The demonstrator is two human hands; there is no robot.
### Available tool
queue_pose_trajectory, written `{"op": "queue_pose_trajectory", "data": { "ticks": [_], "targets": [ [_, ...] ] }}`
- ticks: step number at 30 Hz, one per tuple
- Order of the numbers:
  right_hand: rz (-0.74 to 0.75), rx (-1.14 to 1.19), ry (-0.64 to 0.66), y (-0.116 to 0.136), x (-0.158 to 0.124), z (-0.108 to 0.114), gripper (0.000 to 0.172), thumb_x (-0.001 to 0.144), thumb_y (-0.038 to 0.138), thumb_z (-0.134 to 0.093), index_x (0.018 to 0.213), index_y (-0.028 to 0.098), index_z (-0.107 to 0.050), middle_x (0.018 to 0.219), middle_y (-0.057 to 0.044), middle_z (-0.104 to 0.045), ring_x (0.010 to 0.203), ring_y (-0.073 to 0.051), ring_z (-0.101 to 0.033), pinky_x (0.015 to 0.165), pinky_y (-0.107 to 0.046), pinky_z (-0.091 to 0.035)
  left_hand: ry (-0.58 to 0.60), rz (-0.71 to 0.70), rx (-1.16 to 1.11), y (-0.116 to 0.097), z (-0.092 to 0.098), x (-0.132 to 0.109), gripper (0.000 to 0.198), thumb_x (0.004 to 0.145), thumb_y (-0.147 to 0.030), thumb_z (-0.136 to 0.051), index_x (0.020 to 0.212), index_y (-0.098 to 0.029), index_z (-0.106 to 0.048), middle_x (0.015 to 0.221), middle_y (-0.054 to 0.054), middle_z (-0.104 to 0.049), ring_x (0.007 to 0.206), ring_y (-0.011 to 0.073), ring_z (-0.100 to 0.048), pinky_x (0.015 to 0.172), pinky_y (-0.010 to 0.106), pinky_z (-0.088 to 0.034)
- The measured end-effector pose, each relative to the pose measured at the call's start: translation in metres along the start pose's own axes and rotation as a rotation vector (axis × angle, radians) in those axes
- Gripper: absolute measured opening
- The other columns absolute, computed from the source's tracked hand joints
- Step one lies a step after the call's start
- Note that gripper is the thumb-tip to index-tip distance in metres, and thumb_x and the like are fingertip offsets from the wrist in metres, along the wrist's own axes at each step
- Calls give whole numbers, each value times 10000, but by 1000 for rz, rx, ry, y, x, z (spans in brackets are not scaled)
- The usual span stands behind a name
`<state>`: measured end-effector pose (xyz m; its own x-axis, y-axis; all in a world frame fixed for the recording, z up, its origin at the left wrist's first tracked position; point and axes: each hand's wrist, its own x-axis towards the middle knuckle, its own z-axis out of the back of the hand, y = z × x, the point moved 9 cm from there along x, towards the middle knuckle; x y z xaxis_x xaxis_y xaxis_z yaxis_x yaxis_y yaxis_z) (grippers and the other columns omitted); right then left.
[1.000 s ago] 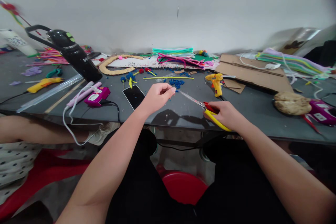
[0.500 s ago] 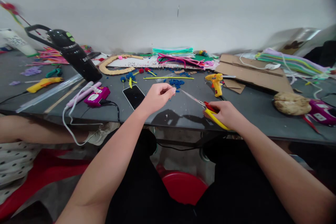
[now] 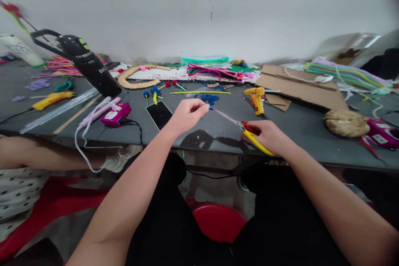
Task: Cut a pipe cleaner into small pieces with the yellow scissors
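My right hand (image 3: 264, 133) grips a pair of scissors (image 3: 252, 135) with red and yellow handles, its blades pointing left. The blade tips reach close to the fingertips of my left hand (image 3: 190, 113). Thumb and forefinger of that hand are pinched together; whatever sits between them is too small to name. A tiny blue bit shows near the blade tips. Just beyond lies a pile of blue snippets (image 3: 210, 99) on the grey table (image 3: 215, 143). A black phone (image 3: 159, 114) rests left of my left hand, partly behind it.
A yellow glue gun (image 3: 257, 99) stands right of the snippets. Left are a black bottle (image 3: 90, 68) and a magenta device (image 3: 116, 115) with cables. Cardboard sheets (image 3: 299, 85) and bundled pipe cleaners (image 3: 349, 74) lie back right. Another person's leg (image 3: 50, 153) is at far left.
The scissors' yellow handle has swung very slightly outward. Otherwise both hands hold nearly the same position.
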<state>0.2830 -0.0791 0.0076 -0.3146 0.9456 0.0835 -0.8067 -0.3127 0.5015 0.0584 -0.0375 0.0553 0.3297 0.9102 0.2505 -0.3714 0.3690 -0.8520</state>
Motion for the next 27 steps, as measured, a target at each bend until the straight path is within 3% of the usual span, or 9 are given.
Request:
{"op": "queue_pose_trajectory", "data": {
  "ticks": [27],
  "targets": [
    [-29, 14, -13, -4, 0, 3, 310, 789, 447, -610, 634, 192, -526, 563, 27, -439, 555, -117, -359, 521, -260, -289, 6, -3, -3, 0, 0, 0, 315, 872, -427, -587, 728, -150, -625, 639, 12, -562, 542, 97, -499, 515, 224, -395]
  ]
}}
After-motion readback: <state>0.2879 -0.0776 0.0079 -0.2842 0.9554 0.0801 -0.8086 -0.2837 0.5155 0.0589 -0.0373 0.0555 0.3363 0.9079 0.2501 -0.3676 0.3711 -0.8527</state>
